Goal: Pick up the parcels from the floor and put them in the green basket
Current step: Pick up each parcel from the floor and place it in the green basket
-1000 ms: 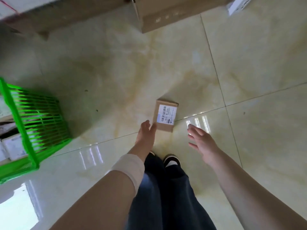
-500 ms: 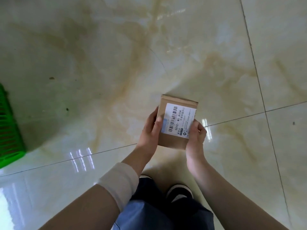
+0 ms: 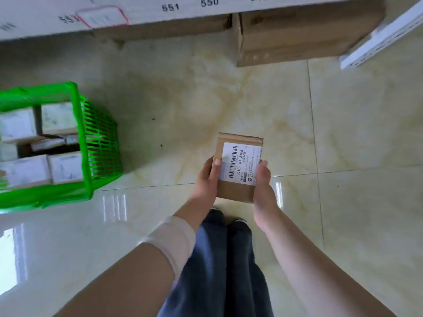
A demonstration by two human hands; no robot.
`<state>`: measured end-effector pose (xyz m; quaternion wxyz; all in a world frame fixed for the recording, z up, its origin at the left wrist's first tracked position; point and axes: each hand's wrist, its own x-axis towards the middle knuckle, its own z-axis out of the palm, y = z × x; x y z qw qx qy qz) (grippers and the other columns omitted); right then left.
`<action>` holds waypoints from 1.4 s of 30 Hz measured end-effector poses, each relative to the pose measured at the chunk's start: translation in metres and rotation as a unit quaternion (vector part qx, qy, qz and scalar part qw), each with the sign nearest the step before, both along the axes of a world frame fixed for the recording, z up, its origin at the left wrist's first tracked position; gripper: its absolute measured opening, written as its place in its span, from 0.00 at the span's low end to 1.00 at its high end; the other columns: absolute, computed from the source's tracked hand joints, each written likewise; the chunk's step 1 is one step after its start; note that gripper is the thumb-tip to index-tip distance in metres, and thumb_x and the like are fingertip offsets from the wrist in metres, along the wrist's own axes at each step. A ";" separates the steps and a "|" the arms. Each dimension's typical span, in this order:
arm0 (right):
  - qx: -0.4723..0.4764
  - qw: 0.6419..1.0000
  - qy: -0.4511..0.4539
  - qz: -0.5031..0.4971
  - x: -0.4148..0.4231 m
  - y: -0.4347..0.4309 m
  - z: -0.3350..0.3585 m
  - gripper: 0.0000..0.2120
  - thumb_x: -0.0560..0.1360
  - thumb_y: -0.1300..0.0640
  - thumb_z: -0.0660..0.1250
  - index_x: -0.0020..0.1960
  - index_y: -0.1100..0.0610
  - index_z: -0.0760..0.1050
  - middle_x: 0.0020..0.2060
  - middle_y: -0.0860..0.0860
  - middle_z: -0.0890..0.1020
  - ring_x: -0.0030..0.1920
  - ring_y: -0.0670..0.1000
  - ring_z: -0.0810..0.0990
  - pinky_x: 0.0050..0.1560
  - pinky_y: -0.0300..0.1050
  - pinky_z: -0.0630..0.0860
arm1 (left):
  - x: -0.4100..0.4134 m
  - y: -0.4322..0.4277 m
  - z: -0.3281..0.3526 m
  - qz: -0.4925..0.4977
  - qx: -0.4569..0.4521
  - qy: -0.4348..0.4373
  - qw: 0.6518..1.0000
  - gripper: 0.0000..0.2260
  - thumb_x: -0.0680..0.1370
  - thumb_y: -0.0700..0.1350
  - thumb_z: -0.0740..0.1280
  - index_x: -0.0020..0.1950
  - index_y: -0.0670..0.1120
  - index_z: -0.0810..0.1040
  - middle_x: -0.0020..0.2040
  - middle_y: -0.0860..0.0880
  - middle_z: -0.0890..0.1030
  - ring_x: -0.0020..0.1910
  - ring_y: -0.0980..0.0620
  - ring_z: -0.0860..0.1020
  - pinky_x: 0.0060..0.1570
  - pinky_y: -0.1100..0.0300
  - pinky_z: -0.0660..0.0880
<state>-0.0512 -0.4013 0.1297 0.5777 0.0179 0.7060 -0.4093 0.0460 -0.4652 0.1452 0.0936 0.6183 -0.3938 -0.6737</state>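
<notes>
Left hand [image 3: 207,179] and right hand [image 3: 263,186] are gripping the parcel [image 3: 238,165] by its sides, off the floor [image 3: 343,133]. Basket [image 3: 100,143] is sitting well apart, already holding parcels.

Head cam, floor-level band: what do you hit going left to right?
green basket with parcels already inside → left hand → brown parcel, gripped on both sides above the floor → right hand

Glossy cream floor tiles [image 3: 357,124] with thin dark joints reflected bright light at lower left. A numbered white shelf [image 3: 160,17] stood above brown cardboard boxes [image 3: 297,35], beside a perforated white post [image 3: 380,38].
</notes>
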 end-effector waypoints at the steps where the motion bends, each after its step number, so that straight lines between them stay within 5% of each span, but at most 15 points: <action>1: -0.003 1.000 0.001 0.013 0.008 -0.002 0.023 0.27 0.78 0.38 0.44 0.70 0.50 0.61 0.61 0.51 0.76 0.55 0.46 0.76 0.41 0.34 0.68 | 0.008 -0.001 0.025 0.011 0.000 0.004 1.000 0.18 0.81 0.51 0.52 0.67 0.47 0.69 0.59 0.47 0.78 0.57 0.50 0.77 0.53 0.67 0.74; 4: -0.012 0.999 0.001 0.052 0.036 -0.015 0.087 0.27 0.77 0.37 0.44 0.69 0.51 0.61 0.61 0.52 0.76 0.56 0.46 0.76 0.42 0.34 0.69 | 0.039 -0.005 0.087 0.058 -0.015 -0.001 0.998 0.13 0.81 0.52 0.53 0.60 0.52 0.73 0.54 0.48 0.79 0.56 0.49 0.77 0.60 0.54 0.73; 8: -0.036 0.993 0.002 0.112 0.079 -0.043 0.145 0.19 0.80 0.45 0.44 0.61 0.54 0.65 0.51 0.52 0.76 0.44 0.42 0.74 0.32 0.26 0.71 | 0.091 -0.014 0.138 0.141 -0.050 0.008 0.989 0.11 0.81 0.49 0.55 0.44 0.56 0.74 0.43 0.58 0.79 0.45 0.59 0.77 0.49 0.66 0.73; 12: -0.062 0.986 0.003 0.154 0.148 -0.067 0.174 0.17 0.81 0.50 0.45 0.56 0.57 0.68 0.51 0.53 0.77 0.40 0.38 0.76 0.30 0.23 0.70 | 0.160 -0.020 0.163 0.192 -0.061 0.025 0.979 0.11 0.81 0.48 0.54 0.48 0.52 0.76 0.45 0.55 0.80 0.47 0.57 0.78 0.51 0.65 0.73; 16: -0.025 0.985 0.008 0.169 0.235 -0.074 0.174 0.26 0.79 0.40 0.45 0.69 0.53 0.63 0.63 0.53 0.74 0.58 0.49 0.75 0.41 0.32 0.69 | 0.247 -0.027 0.166 0.214 -0.055 0.029 0.975 0.10 0.80 0.51 0.56 0.49 0.53 0.77 0.49 0.52 0.81 0.52 0.53 0.78 0.55 0.60 0.73; 19: 0.003 0.986 0.008 0.167 0.300 -0.080 0.178 0.26 0.78 0.40 0.46 0.70 0.52 0.62 0.64 0.53 0.74 0.59 0.51 0.75 0.42 0.34 0.68 | 0.312 -0.030 0.166 0.228 -0.040 0.023 0.973 0.12 0.76 0.57 0.58 0.50 0.54 0.78 0.54 0.48 0.81 0.56 0.50 0.78 0.60 0.52 0.72; 22: 0.007 0.985 0.015 0.174 0.350 -0.092 0.184 0.26 0.78 0.40 0.47 0.70 0.52 0.62 0.63 0.54 0.75 0.58 0.52 0.75 0.45 0.39 0.70 | 0.361 -0.045 0.172 0.248 -0.037 0.042 0.967 0.09 0.80 0.50 0.57 0.50 0.51 0.77 0.50 0.47 0.81 0.50 0.51 0.78 0.54 0.56 0.74; 25: 0.015 0.986 0.014 0.163 0.383 -0.111 0.189 0.26 0.78 0.40 0.46 0.69 0.53 0.62 0.62 0.55 0.76 0.56 0.52 0.76 0.45 0.39 0.71 | 0.393 -0.064 0.174 0.258 -0.039 0.043 0.964 0.09 0.80 0.47 0.57 0.51 0.51 0.76 0.48 0.49 0.80 0.48 0.53 0.77 0.50 0.60 0.73; 30: -0.002 0.987 0.008 0.158 0.413 -0.157 0.193 0.24 0.80 0.44 0.48 0.70 0.56 0.62 0.62 0.56 0.75 0.57 0.53 0.75 0.42 0.35 0.71 | 0.423 -0.108 0.182 0.256 -0.051 0.017 0.965 0.08 0.80 0.49 0.58 0.46 0.56 0.77 0.47 0.52 0.81 0.50 0.52 0.77 0.58 0.52 0.72; 33: -0.014 0.988 0.017 0.155 0.427 -0.184 0.182 0.24 0.80 0.45 0.49 0.70 0.57 0.61 0.65 0.57 0.73 0.61 0.54 0.75 0.48 0.39 0.73 | 0.438 -0.135 0.174 0.268 -0.052 0.019 0.962 0.07 0.79 0.51 0.60 0.46 0.58 0.78 0.48 0.54 0.81 0.54 0.51 0.78 0.61 0.51 0.72; 35: -0.019 0.986 0.023 0.164 0.438 -0.200 0.175 0.23 0.80 0.45 0.50 0.70 0.56 0.61 0.64 0.56 0.74 0.59 0.53 0.76 0.47 0.38 0.73 | 0.449 -0.150 0.167 0.269 -0.056 0.017 0.961 0.07 0.79 0.51 0.61 0.46 0.59 0.77 0.47 0.56 0.81 0.54 0.52 0.79 0.59 0.56 0.74; 38: -0.013 0.983 0.031 0.183 0.455 -0.223 0.163 0.23 0.79 0.46 0.52 0.69 0.57 0.62 0.61 0.55 0.75 0.47 0.47 0.77 0.43 0.38 0.74 | 0.469 -0.170 0.157 0.292 -0.053 0.011 0.955 0.09 0.79 0.47 0.60 0.46 0.60 0.76 0.43 0.61 0.79 0.42 0.67 0.79 0.47 0.72 0.74; 42: -0.002 0.972 0.059 0.226 0.479 -0.253 0.154 0.22 0.78 0.47 0.56 0.69 0.55 0.63 0.57 0.53 0.77 0.44 0.41 0.76 0.34 0.29 0.74 | 0.500 -0.193 0.132 0.308 -0.020 0.011 0.951 0.11 0.79 0.47 0.61 0.42 0.59 0.78 0.44 0.60 0.81 0.46 0.59 0.78 0.57 0.58 0.73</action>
